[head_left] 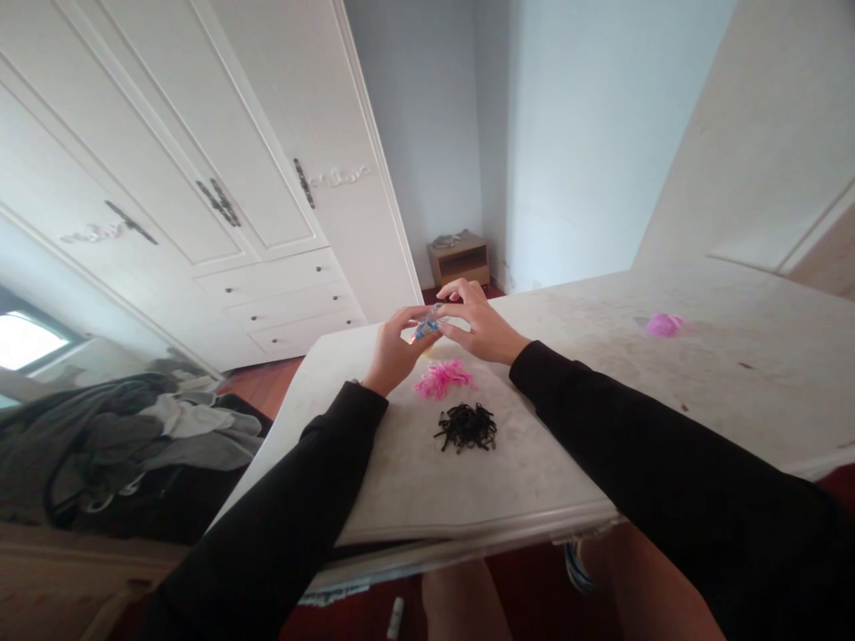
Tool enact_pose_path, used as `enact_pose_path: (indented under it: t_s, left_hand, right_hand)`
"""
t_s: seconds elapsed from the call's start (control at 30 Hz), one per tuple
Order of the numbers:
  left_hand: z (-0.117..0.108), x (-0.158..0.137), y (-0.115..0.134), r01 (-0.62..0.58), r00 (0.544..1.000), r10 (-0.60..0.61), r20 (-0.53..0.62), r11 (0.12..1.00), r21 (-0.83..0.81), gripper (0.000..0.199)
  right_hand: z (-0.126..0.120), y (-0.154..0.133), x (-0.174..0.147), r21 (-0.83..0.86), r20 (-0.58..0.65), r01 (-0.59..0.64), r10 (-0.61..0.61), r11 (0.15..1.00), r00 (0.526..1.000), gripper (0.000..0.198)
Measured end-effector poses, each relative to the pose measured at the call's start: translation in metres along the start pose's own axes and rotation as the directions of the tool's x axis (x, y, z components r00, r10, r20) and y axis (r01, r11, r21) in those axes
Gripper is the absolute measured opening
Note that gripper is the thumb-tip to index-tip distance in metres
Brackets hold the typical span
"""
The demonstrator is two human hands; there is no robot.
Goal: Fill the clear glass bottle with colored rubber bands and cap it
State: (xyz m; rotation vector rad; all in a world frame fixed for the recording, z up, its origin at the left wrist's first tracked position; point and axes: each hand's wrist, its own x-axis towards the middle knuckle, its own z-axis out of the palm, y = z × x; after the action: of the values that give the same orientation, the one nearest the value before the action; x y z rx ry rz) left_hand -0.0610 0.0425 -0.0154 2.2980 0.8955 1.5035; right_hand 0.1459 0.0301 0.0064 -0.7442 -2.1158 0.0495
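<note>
Both hands meet over the far part of the white table (pixel 401 499). Between their fingertips is a small clear plastic packet (pixel 427 329) with blue in it; its contents are too small to make out. My left hand (pixel 393 349) is closed on the packet's near side. My right hand (pixel 482 326) pinches it from the other side, with some fingers raised. Just below the hands lies a loose pile of pink bands (pixel 443 379). Closer to me sits a pile of black bands (pixel 468 426). Something yellowish shows under the left fingers, mostly hidden.
A pink bundle (pixel 664 325), seemingly in clear plastic, lies on the table at right. White wardrobes (pixel 267 133) stand at the back left, and a small wooden nightstand (pixel 460 260) in the corner. Clothes (pixel 166 427) are heaped on the left. A white tube (pixel 395 618) is below the table edge.
</note>
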Motion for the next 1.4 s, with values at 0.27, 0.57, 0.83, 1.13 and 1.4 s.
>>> enact_pose_path:
  t_s: [0.27,0.57,0.83,1.13,1.4]
  left_hand:
    - [0.001,-0.002,0.006,-0.223,0.973,0.209,0.101,0.963,0.151,0.024]
    - [-0.003,0.001,0.008,-0.199,0.98,0.201,0.009,0.961,0.193,0.027]
    - [-0.002,0.0,0.012,-0.287,0.958,0.281,0.058,0.93,0.229,0.026]
    - [-0.001,-0.001,0.015,-0.16,0.987,0.16,0.016,0.966,0.203,0.025]
    - [-0.001,0.0,-0.012,0.099,0.976,-0.086,-0.199,0.993,0.059,0.034]
  right_hand:
    - [-0.001,-0.003,-0.001,-0.16,0.292,-0.042,0.088,0.986,0.952,0.039]
    - [0.001,-0.005,0.003,-0.062,-0.018,0.012,-0.013,0.998,1.0,0.019]
    - [0.0,-0.009,0.0,-0.246,0.175,0.042,0.001,0.968,0.985,0.031]
    - [-0.003,-0.013,0.003,-0.119,0.093,-0.004,0.015,0.993,0.996,0.018]
    - [-0.011,-0.012,0.006,-0.052,0.006,-0.148,0.148,0.988,0.989,0.014]
